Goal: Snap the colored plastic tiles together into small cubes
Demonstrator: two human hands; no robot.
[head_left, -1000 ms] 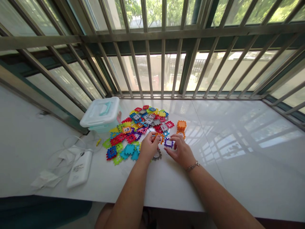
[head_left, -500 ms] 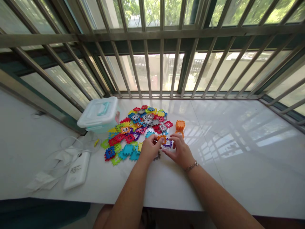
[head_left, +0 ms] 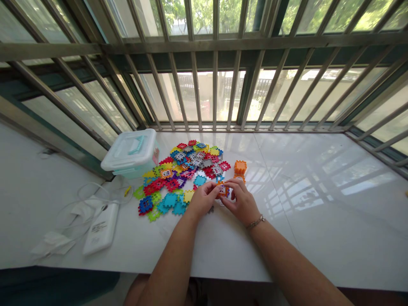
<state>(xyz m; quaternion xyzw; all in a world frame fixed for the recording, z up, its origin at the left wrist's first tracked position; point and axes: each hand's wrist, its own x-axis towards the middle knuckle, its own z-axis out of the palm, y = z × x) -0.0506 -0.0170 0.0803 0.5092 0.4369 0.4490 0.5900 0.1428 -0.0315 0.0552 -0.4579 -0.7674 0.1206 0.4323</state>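
Observation:
My left hand (head_left: 203, 199) and my right hand (head_left: 241, 200) meet above a white marble sill, and their fingertips pinch a small orange-and-purple assembly of interlocking plastic waffle blocks (head_left: 223, 190). My fingers hide much of it. To the left lies a loose heap of multicoloured waffle blocks (head_left: 183, 175), some with window panels. A teal block (head_left: 199, 180) is closest to my left hand. Just beyond my right hand stands a built orange block cube (head_left: 240, 168).
A pale translucent plastic storage box (head_left: 129, 153) with a teal handle stands left of the heap. Further left lie a white power bank (head_left: 101, 229), a thin white cable (head_left: 92, 195) and tissue (head_left: 54, 244). Metal window bars (head_left: 213, 93) run along the sill's far side.
My hands have closed together, bringing the orange and purple pieces into one held assembly. The grey piece near my wrists is now mostly hidden, and the view has shifted slightly.

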